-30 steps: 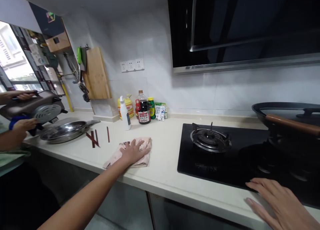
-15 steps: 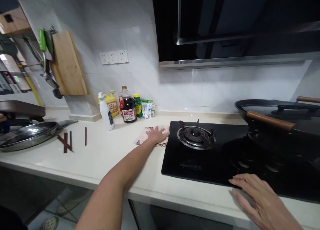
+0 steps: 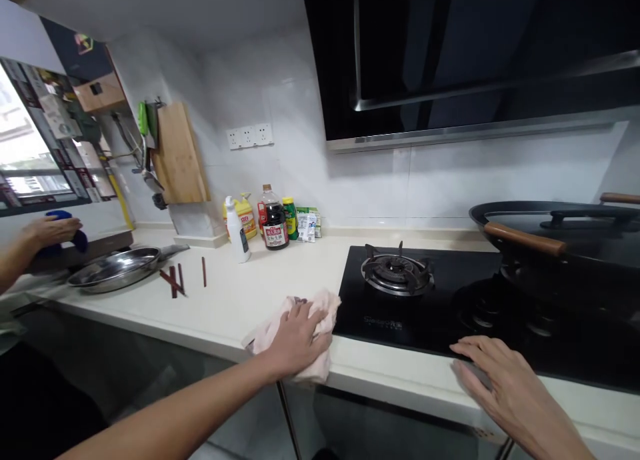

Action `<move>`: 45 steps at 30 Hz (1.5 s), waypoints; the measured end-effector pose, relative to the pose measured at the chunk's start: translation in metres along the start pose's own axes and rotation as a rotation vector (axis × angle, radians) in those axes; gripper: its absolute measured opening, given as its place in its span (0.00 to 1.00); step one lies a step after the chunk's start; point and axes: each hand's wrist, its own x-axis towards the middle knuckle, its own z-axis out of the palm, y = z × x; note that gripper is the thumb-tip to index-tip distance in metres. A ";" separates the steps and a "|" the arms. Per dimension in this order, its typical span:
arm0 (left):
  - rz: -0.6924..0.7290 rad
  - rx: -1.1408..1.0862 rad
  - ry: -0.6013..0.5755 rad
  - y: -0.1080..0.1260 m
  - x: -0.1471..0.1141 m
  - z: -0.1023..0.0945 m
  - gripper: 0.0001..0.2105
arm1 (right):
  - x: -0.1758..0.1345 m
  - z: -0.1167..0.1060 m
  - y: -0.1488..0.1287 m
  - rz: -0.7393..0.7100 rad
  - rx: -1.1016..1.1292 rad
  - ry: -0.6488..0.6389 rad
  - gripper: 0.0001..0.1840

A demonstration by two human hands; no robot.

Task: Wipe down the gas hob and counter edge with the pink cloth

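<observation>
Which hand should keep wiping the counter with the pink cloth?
Probably the left hand: it already presses flat on the crumpled pink cloth at the front edge of the cream counter. The right hand lies open by the black glass stove, apart from the cloth.

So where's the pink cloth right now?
In the head view the pink cloth lies at the front edge of the counter, pressed under the left hand, just left of the black hob.
</observation>
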 end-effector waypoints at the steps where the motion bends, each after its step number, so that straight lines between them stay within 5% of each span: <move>1: 0.030 -0.019 0.049 0.000 -0.014 0.000 0.21 | 0.001 -0.001 -0.001 0.009 0.011 -0.005 0.19; 3: 0.076 -0.094 0.125 -0.001 -0.028 -0.001 0.16 | 0.003 -0.003 -0.004 0.033 0.029 -0.024 0.18; 6: 0.061 -0.264 0.177 -0.004 -0.017 -0.007 0.16 | 0.007 -0.006 -0.008 0.058 0.049 -0.053 0.17; 12: -0.217 -0.198 0.203 0.019 0.083 -0.017 0.22 | 0.012 -0.004 -0.012 0.098 0.069 -0.042 0.14; 16: -0.256 -0.129 0.130 0.043 0.144 0.000 0.25 | 0.013 0.000 -0.008 0.118 0.074 -0.028 0.14; 19: -0.244 -0.086 0.034 0.052 0.165 0.014 0.28 | 0.014 0.001 -0.006 0.129 0.089 -0.023 0.13; 23: -0.186 -0.032 -0.022 0.052 0.155 0.018 0.28 | 0.013 -0.002 -0.011 0.150 0.095 -0.029 0.13; 33: 0.132 0.102 0.062 0.086 0.056 0.004 0.22 | 0.015 -0.008 -0.022 0.133 0.060 -0.020 0.10; 36: 0.194 0.069 0.037 0.107 0.063 0.006 0.22 | 0.016 -0.010 -0.024 0.134 0.055 -0.012 0.10; 42: 0.084 0.056 -0.046 0.139 0.112 0.011 0.28 | 0.016 -0.012 -0.024 0.146 0.080 -0.011 0.09; 45: 0.120 0.050 -0.040 0.143 0.109 0.009 0.26 | 0.017 -0.012 -0.024 0.148 0.069 -0.001 0.08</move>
